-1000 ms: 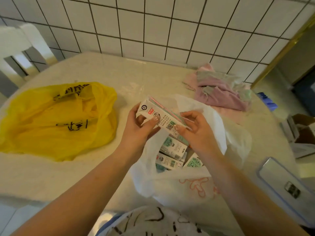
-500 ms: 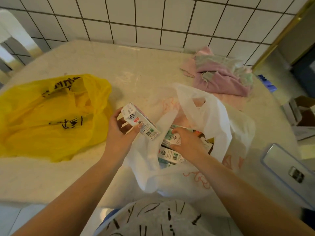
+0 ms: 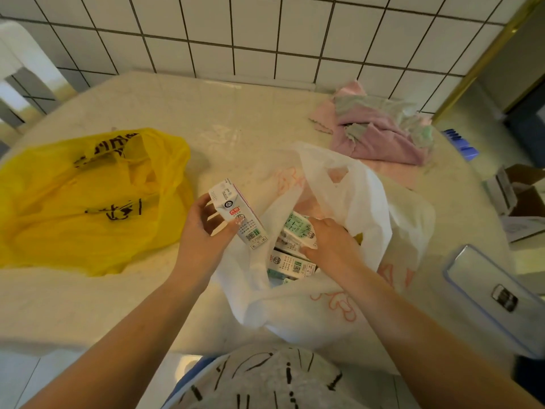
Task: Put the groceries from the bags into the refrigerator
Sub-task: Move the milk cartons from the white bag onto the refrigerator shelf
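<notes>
Head view shows your left hand point(image 3: 203, 234) clamped on one carton point(image 3: 237, 212), thumb on its printed face and fingers curled behind it, holding it tilted above the table point(image 3: 236, 113), just left of the white bag point(image 3: 354, 184). Your right hand point(image 3: 327, 239) reaches into that bag's mouth and its fingers curl over a second carton point(image 3: 296, 228) with green print; your knuckles hide the fingertips, so how firm the hold is cannot be made out.

More cartons point(image 3: 290, 264) lie flat inside the bag below your right hand. Only their top faces show, and the bag's folds cover the rest, so you cannot count them. The print on every carton is too small to read.

The yellow bag point(image 3: 88, 196) lies slumped to the left of your left hand, near but apart from the held carton. Its mouth is folded over and its contents are hidden.

Behind the white bag, bare tabletop runs back to the tiled wall point(image 3: 265, 33), and more lies between the two bags. A pink cloth point(image 3: 380, 134) is heaped at the far right, near the wall. A clear lidded box point(image 3: 495, 296) sits at the near right edge, cut off by the frame. A cardboard box point(image 3: 519, 199) beyond the table's right edge is only partly in view.
</notes>
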Demonstrator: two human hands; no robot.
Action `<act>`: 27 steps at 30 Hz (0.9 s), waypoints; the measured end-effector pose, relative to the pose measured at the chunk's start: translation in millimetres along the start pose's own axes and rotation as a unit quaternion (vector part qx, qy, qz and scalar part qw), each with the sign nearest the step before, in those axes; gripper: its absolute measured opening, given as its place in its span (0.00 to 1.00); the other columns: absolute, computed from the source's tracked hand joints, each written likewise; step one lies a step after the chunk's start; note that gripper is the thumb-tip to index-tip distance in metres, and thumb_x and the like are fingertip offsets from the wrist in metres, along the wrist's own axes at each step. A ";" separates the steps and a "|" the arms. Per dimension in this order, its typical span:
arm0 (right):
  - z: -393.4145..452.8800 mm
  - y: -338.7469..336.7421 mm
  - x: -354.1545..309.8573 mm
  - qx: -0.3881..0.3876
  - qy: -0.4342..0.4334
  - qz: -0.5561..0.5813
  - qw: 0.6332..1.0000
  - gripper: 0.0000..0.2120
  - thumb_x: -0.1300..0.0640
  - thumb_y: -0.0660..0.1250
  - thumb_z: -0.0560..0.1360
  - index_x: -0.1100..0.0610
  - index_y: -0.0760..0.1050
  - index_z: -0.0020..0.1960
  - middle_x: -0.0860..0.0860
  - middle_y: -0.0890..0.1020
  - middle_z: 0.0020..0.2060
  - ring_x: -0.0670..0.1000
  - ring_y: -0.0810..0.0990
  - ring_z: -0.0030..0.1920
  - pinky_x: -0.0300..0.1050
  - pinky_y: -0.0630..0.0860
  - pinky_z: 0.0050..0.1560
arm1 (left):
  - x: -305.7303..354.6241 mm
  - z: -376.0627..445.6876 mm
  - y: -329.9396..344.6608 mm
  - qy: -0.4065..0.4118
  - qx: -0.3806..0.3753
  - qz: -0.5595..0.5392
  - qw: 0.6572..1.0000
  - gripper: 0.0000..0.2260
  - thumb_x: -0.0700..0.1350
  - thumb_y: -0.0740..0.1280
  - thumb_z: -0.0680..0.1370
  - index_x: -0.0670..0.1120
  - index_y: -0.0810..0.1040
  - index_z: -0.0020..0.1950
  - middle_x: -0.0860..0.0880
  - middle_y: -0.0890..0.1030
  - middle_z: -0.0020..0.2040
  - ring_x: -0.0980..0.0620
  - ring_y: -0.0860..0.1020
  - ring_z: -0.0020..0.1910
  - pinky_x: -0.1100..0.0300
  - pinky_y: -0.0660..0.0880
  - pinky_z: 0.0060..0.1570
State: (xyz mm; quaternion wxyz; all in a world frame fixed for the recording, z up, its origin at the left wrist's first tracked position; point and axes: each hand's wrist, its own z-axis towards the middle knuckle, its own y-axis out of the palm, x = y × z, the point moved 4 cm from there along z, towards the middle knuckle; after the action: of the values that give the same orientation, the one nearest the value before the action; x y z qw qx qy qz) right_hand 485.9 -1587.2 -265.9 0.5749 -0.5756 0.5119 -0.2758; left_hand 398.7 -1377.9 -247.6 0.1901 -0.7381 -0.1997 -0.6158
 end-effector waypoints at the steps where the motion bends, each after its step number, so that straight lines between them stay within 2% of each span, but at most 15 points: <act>1: -4.5 -5.8 5.1 0.011 0.004 0.011 1.000 0.31 0.47 0.68 0.73 0.51 0.61 0.72 0.50 0.73 0.60 0.52 0.73 0.59 0.45 0.71 0.50 | 1.6 -2.1 2.1 0.002 0.001 0.002 1.000 0.24 0.38 0.73 0.72 0.57 0.68 0.62 0.55 0.79 0.58 0.56 0.78 0.55 0.49 0.78 0.54; 7: -28.8 -39.8 17.3 0.074 -0.002 0.123 0.990 0.29 0.47 0.70 0.71 0.50 0.65 0.69 0.49 0.74 0.57 0.51 0.74 0.56 0.44 0.71 0.50 | 12.0 -19.9 18.0 0.009 -0.006 0.013 1.000 0.24 0.40 0.72 0.73 0.59 0.68 0.61 0.56 0.77 0.60 0.57 0.77 0.58 0.48 0.78 0.55; 12: -37.3 -57.0 2.9 0.084 -0.040 0.274 0.957 0.29 0.50 0.73 0.69 0.49 0.68 0.67 0.45 0.76 0.57 0.45 0.75 0.56 0.43 0.74 0.53 | 28.1 -41.8 17.3 0.010 0.021 0.005 1.000 0.26 0.40 0.72 0.72 0.56 0.68 0.65 0.55 0.77 0.61 0.55 0.75 0.60 0.45 0.76 0.57; 15: -42.1 -64.7 -16.5 0.069 -0.072 0.345 0.933 0.25 0.53 0.74 0.69 0.46 0.68 0.62 0.39 0.75 0.52 0.35 0.74 0.50 0.28 0.71 0.46 | 41.6 -60.4 0.4 0.019 0.053 0.002 0.998 0.27 0.46 0.74 0.69 0.56 0.69 0.65 0.55 0.77 0.61 0.54 0.75 0.61 0.45 0.75 0.58; 18: -47.5 -68.7 -45.6 0.040 -0.103 0.434 0.894 0.23 0.60 0.73 0.69 0.46 0.66 0.56 0.33 0.72 0.46 0.24 0.72 0.44 0.19 0.68 0.39 | 53.6 -82.3 -28.2 0.040 0.083 0.003 0.996 0.25 0.48 0.73 0.66 0.59 0.70 0.61 0.57 0.78 0.59 0.55 0.76 0.60 0.46 0.75 0.58; 22: -60.3 -63.9 -104.2 0.008 -0.150 0.490 0.858 0.24 0.62 0.74 0.69 0.47 0.67 0.58 0.35 0.74 0.48 0.33 0.73 0.51 0.22 0.71 0.40 | 63.3 -114.6 -83.2 0.070 0.122 0.044 0.989 0.22 0.44 0.71 0.71 0.61 0.70 0.60 0.57 0.79 0.58 0.56 0.76 0.59 0.50 0.76 0.56; 24: -73.8 -59.8 -141.4 -0.011 -0.182 0.512 0.839 0.24 0.64 0.74 0.68 0.45 0.68 0.56 0.35 0.75 0.49 0.33 0.74 0.51 0.25 0.73 0.41 | 66.2 -133.6 -117.9 0.080 0.145 0.049 0.985 0.22 0.43 0.71 0.71 0.63 0.70 0.59 0.59 0.79 0.57 0.58 0.77 0.58 0.54 0.77 0.55; 27: -101.3 -50.9 -206.8 -0.040 -0.236 0.530 0.814 0.25 0.67 0.73 0.68 0.44 0.69 0.55 0.39 0.77 0.51 0.37 0.77 0.53 0.29 0.75 0.43 | 70.2 -167.9 -177.9 0.098 0.177 0.045 0.978 0.23 0.41 0.70 0.73 0.59 0.69 0.64 0.62 0.78 0.55 0.63 0.77 0.56 0.63 0.77 0.50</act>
State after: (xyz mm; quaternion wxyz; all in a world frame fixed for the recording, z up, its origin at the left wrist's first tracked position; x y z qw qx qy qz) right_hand 341.0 -1447.5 -142.9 0.7116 -0.2853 0.5971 0.2359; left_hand 176.1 -1311.2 -143.9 0.3642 -0.6370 -0.2521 -0.6309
